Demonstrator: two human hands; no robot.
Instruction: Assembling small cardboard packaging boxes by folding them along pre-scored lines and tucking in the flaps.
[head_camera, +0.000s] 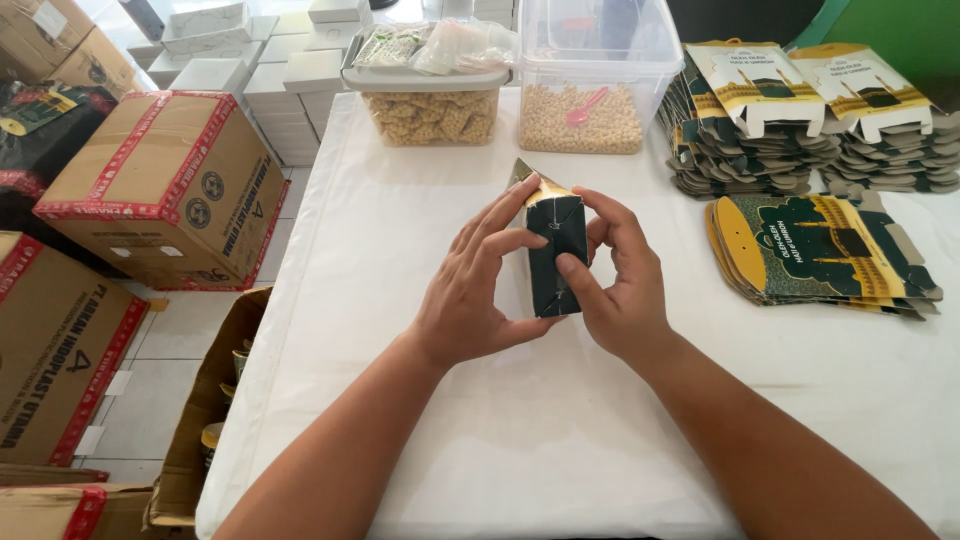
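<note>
A small dark green and gold cardboard box, partly folded into shape, stands upright over the middle of the white table. My left hand grips its left side, fingers spread across the front. Pressing on its right side is my right hand, with the thumb on the front panel. A gold flap sticks up at the box's top.
Flat green and gold box blanks lie at the right, with taller stacks behind. Two clear tubs of snacks stand at the far edge, one holding a pink scoop. Brown cartons sit on the floor at left.
</note>
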